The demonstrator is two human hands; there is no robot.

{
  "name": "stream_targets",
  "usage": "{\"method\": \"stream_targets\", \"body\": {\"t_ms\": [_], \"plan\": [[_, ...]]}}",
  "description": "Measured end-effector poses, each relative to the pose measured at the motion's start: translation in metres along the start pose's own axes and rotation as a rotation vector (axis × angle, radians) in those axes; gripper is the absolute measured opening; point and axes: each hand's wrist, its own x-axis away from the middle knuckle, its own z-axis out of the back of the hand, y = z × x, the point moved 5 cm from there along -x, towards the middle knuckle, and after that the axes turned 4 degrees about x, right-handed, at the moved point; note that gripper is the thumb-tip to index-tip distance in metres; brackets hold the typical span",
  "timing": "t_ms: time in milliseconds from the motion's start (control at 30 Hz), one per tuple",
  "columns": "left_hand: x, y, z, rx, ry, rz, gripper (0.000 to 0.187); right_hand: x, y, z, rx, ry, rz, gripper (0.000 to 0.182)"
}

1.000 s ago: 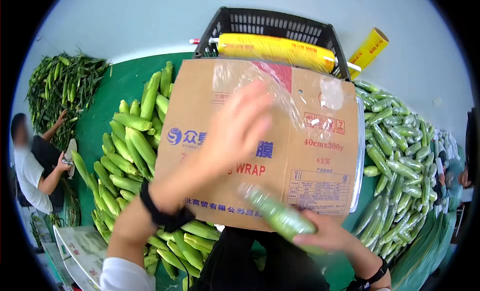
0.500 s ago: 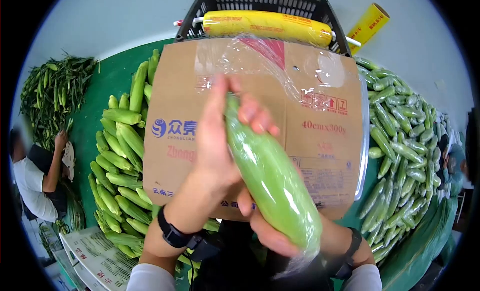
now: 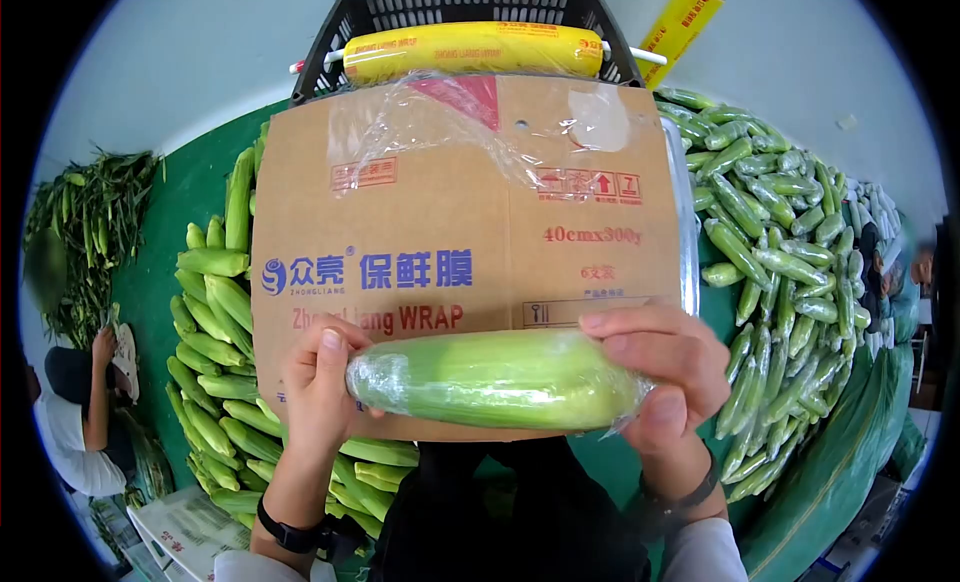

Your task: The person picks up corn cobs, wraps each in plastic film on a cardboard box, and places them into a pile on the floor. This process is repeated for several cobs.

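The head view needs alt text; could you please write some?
Both hands, left hand and right hand, hold a film-wrapped corn cob level over a cardboard box. Unwrapped cobs lie left, wrapped cobs right.

We count one wrapped corn cob (image 3: 495,379), held level between our two hands, the left hand (image 3: 320,387) and the right hand (image 3: 665,367). One cardboard box (image 3: 470,232) lies flat ahead of us. There are two rolls of cling film: one yellow roll (image 3: 470,50) across one black basket (image 3: 450,4), and one spare roll (image 3: 682,17) behind. We see two heaps of corn, an unwrapped heap (image 3: 215,342) and a wrapped heap (image 3: 780,252), too many to count. One person (image 3: 75,422) works at far left.
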Motion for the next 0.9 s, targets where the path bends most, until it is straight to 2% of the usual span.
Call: {"method": "stream_targets", "body": {"t_ms": [33,67,133,200,267,333,367,433,467,500,533,600,667,700,733,767,800,833,867,900], "plan": [[0.004,-0.005,-0.008,0.089,-0.019,0.174,0.039,-0.016,-0.005,-0.003,-0.066,-0.080,0.011,0.033],[0.008,-0.014,-0.006,-0.052,-0.034,0.321,0.056,-0.031,-0.007,-0.004,-0.122,-0.156,0.018,0.036],[0.023,-0.041,-0.005,-0.068,-0.178,0.570,0.062,-0.036,-0.004,-0.017,-0.585,-0.234,-0.078,0.036],[0.044,-0.061,-0.011,-0.218,-0.339,0.721,0.069,-0.026,0.001,-0.024,-0.949,-0.255,-0.249,0.026],[0.049,-0.060,-0.020,-0.246,-0.419,0.660,0.077,-0.016,0.010,-0.019,-0.915,-0.247,-0.439,0.022],[0.043,-0.052,-0.026,-0.024,-0.402,0.531,0.083,-0.008,0.026,-0.016,-0.886,-0.169,-0.568,0.028],[0.035,-0.037,-0.037,-0.072,-0.537,0.391,0.080,-0.003,0.026,-0.010,-0.837,-0.135,-0.594,0.032],[0.027,-0.013,-0.053,-0.235,-0.690,0.155,0.080,-0.003,0.015,0.005,-0.607,-0.109,-0.485,0.045],[0.025,-0.014,-0.045,-0.208,-0.665,0.170,0.080,0.003,0.013,0.023,-0.365,-0.092,-0.237,0.054],[0.022,-0.017,-0.028,-0.188,-0.646,0.196,0.080,0.019,0.017,0.052,0.021,-0.152,-0.247,0.054],[0.024,-0.020,-0.015,-0.170,-0.634,0.225,0.081,0.044,0.022,0.090,0.126,-0.058,-0.372,0.051],[0.031,-0.026,-0.005,0.003,-0.522,0.223,0.075,0.123,0.046,0.174,0.418,0.252,-0.557,0.028],[0.030,-0.011,-0.005,0.166,-0.615,0.085,0.066,0.242,0.058,0.248,0.826,0.305,-0.913,0.027],[0.031,-0.007,0.005,0.142,-0.552,0.052,0.062,0.316,0.057,0.274,1.038,0.184,-1.031,0.035],[0.033,-0.007,0.021,0.136,-0.375,0.094,0.061,0.396,0.048,0.288,1.194,0.025,-1.140,0.049],[0.037,-0.006,0.038,0.129,-0.192,0.128,0.059,0.465,0.031,0.288,1.189,-0.057,-1.436,0.066],[0.042,-0.002,0.049,0.162,-0.120,0.173,0.054,0.517,0.008,0.280,1.146,-0.185,-1.581,0.078],[0.053,0.014,0.039,0.133,0.005,0.124,0.051,0.570,-0.005,0.270,1.034,-0.299,-1.778,0.085],[0.060,0.019,0.044,0.125,0.019,0.108,0.049,0.597,-0.019,0.250,0.836,-0.426,-1.955,0.083],[0.067,0.023,0.052,0.123,0.033,0.086,0.048,0.614,-0.030,0.226,0.803,-0.426,-2.006,0.081]]}}
